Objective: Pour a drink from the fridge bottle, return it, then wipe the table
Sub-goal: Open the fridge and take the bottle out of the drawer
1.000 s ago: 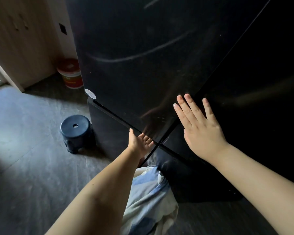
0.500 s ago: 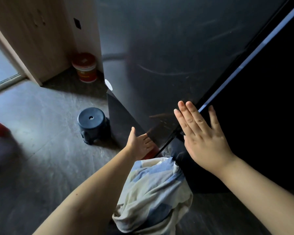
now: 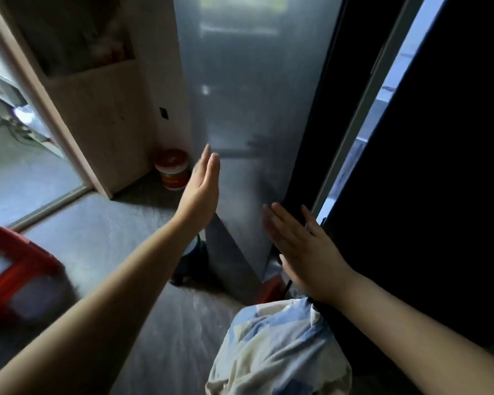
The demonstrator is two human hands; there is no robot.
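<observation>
A tall fridge fills the upper middle and right. Its left door (image 3: 254,109) stands swung out, grey and glossy, edge-on toward me. The right door (image 3: 454,166) is dark, and a bright slit (image 3: 382,115) of the fridge's lit inside shows between the two doors. My left hand (image 3: 201,189) is flat and open beside the left door's outer edge, holding nothing. My right hand (image 3: 300,246) is spread open, low at the gap between the doors. No bottle is visible.
A red and white bucket (image 3: 173,169) stands by the wall left of the fridge. A dark blue stool (image 3: 191,258) is mostly hidden behind my left arm. A red stool (image 3: 15,272) sits at the left edge. A wooden panel (image 3: 103,124) and doorway lie beyond.
The left fridge door has swung further open and the lit gap has widened. My left hand left the door's lower corner and rose beside its edge. The view panned up and left.
</observation>
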